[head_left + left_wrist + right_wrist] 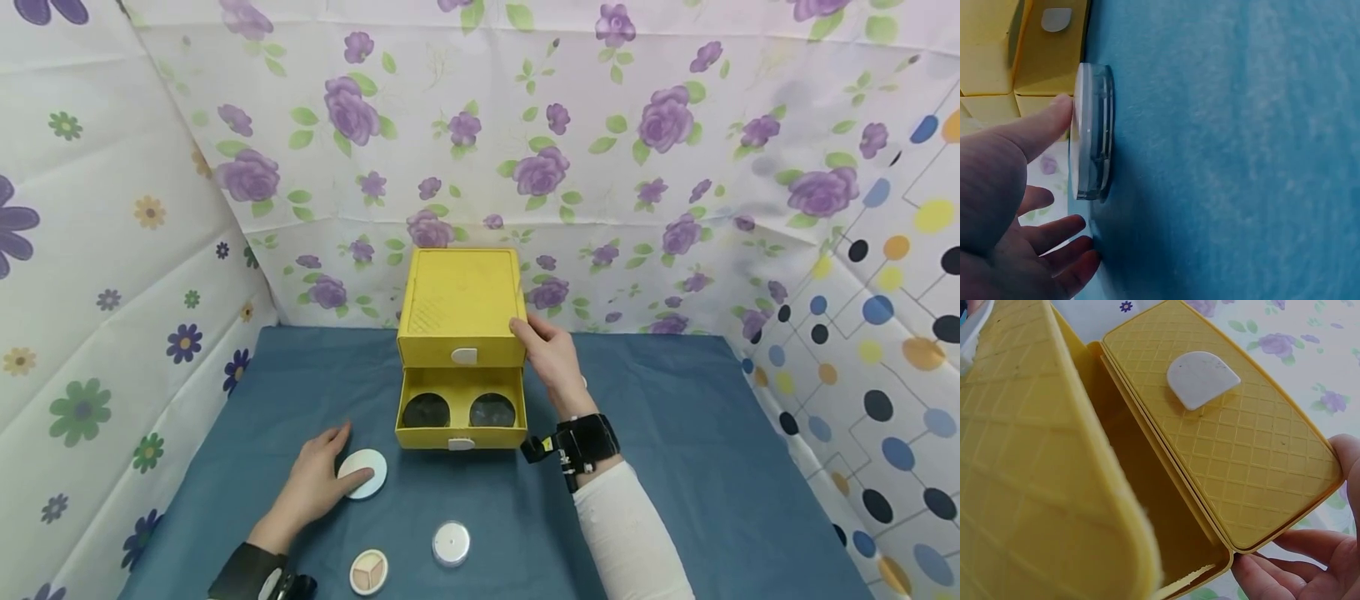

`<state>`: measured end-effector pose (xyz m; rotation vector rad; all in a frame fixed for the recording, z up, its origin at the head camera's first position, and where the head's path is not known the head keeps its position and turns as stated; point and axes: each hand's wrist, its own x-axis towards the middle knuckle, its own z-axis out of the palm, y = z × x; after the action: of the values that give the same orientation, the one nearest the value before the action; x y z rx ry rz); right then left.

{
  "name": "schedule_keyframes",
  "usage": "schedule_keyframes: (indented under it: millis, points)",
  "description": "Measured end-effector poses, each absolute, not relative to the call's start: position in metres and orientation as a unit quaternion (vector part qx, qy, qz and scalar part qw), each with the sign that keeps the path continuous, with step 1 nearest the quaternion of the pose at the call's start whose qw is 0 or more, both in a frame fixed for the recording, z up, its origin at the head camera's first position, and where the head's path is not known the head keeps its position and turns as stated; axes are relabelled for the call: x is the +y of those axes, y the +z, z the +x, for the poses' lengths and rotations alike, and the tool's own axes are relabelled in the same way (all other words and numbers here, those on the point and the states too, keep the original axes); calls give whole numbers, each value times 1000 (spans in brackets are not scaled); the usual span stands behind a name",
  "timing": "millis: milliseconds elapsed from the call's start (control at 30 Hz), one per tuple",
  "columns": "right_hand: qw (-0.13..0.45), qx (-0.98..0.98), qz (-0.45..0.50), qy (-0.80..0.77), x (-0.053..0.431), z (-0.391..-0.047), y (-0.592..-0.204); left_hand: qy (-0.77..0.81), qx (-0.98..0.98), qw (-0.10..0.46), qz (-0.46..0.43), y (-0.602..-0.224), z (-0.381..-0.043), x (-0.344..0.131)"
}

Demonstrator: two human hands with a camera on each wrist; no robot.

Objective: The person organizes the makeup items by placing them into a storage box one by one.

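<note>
A yellow two-drawer box (463,292) stands at the back middle of the table. Its lower drawer (459,437) is pulled out, showing two dark round shapes whose nature I cannot tell. My right hand (551,358) grips the box's right side near the top front corner; in the right wrist view, the thumb lies at the edge of the upper drawer front (1229,444). To the left, a round white-lidded compact (367,475) lies flat on the cloth. The thumb of my left hand (313,475) touches its top, while the other fingers extend loosely beside it, apart from it.
Nearer the front edge lie a round three-section palette (369,572) and a small round container with a clear rim (452,543). A blue cloth (705,483) covers the table. Flowered curtains (465,129) hang behind and at the left, a dotted one (892,350) at the right.
</note>
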<state>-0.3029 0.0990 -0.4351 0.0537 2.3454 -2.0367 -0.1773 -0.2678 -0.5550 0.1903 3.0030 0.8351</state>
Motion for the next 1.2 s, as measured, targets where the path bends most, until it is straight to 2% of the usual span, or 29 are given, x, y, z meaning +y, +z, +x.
schedule_keyframes:
  millis: [500, 733, 1000, 1200]
  points:
    - [15, 754, 14, -656, 100, -304, -434, 269, 962, 6, 41, -551, -175, -256]
    - [15, 754, 12, -657, 100, -303, -436, 290, 957, 20, 11, -549, -177, -251]
    - [18, 751, 12, -660, 101, -305, -436, 316, 948, 19, 17, -549, -178, -248]
    - [20, 750, 13, -661, 100, -304, -437, 347, 937, 41, -1, -549, -176, -254]
